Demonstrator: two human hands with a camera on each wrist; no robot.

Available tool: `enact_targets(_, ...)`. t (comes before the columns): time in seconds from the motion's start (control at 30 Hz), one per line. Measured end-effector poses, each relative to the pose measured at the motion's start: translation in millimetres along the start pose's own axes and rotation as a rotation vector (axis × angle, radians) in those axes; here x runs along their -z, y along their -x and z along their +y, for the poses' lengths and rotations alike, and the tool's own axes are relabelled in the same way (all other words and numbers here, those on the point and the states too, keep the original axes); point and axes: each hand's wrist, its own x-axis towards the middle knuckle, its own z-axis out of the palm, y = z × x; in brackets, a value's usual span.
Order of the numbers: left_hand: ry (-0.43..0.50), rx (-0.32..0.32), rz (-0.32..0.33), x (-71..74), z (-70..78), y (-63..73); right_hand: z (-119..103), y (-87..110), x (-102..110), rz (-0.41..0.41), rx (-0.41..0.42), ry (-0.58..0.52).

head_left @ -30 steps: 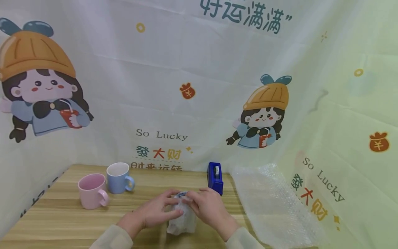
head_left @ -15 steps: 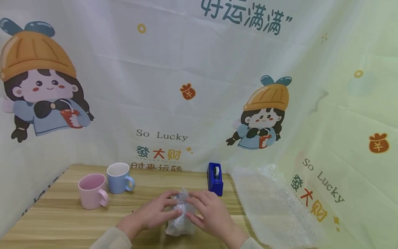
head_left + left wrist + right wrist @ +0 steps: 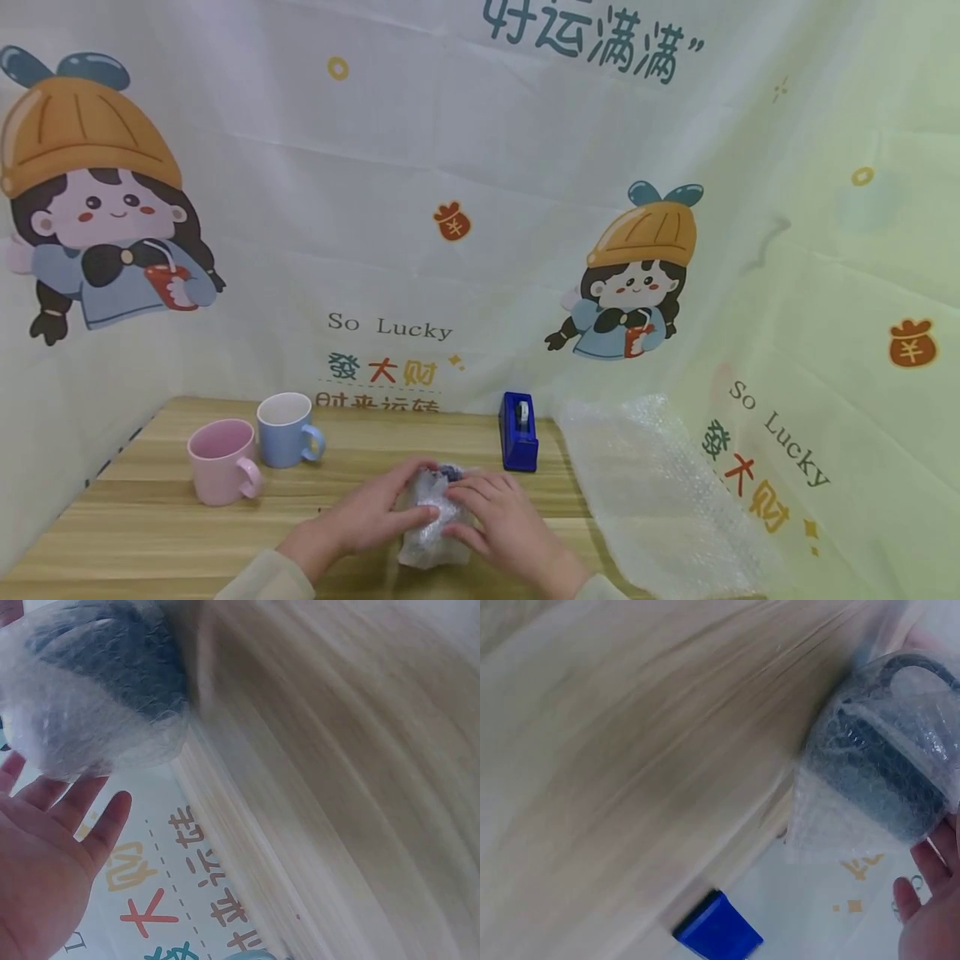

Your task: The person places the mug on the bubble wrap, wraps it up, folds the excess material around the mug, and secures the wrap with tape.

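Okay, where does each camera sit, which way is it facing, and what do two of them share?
Head: worn on the head, facing forward and down over the tabletop and backdrop; left hand, right hand and sleeves show.
Left wrist: worn there, facing the wrapped bundle; the left hand shows at left.
Right wrist: worn there, facing the wrapped bundle; the right hand shows lower right.
Shared: head and right wrist both catch the blue tape dispenser.
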Motion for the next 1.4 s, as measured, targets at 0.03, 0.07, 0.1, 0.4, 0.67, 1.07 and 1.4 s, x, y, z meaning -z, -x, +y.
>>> enact_targets(0.03,0.007,-0.006,-0.002,0.5,0.1,-0.1,-2,0.1,1,-0.025,-0.042,-0.048)
enact_targets(0.07,0.008,-0.013,-0.006,1.0,0.1,-0.1,-3,0.2,2,-0.056,-0.095,-0.107)
enact_targets(0.1,0.002,-0.026,-0.010,1.5,0.1,-0.1,-5,0.2,3,-0.094,-0.156,-0.170)
enact_targets(0.4,-0.127,-0.064,-0.048,5.8,0.3,-0.1,-7,-7.3,4,-0.260,-0.414,-0.490)
enact_targets(0.67,-0.155,-0.035,-0.080,9.6,3.8,-2.3,-5,-11.2,4,-0.274,-0.436,-0.508)
enact_targets(1.07,-0.156,-0.016,-0.075,6.5,4.0,-3.1,48,-34.5,35,-0.364,-0.583,-0.641)
enact_targets(1.4,-0.125,0.009,-0.074,6.1,0.4,-0.5,123,-42.7,33,-0.318,-0.920,-0.302)
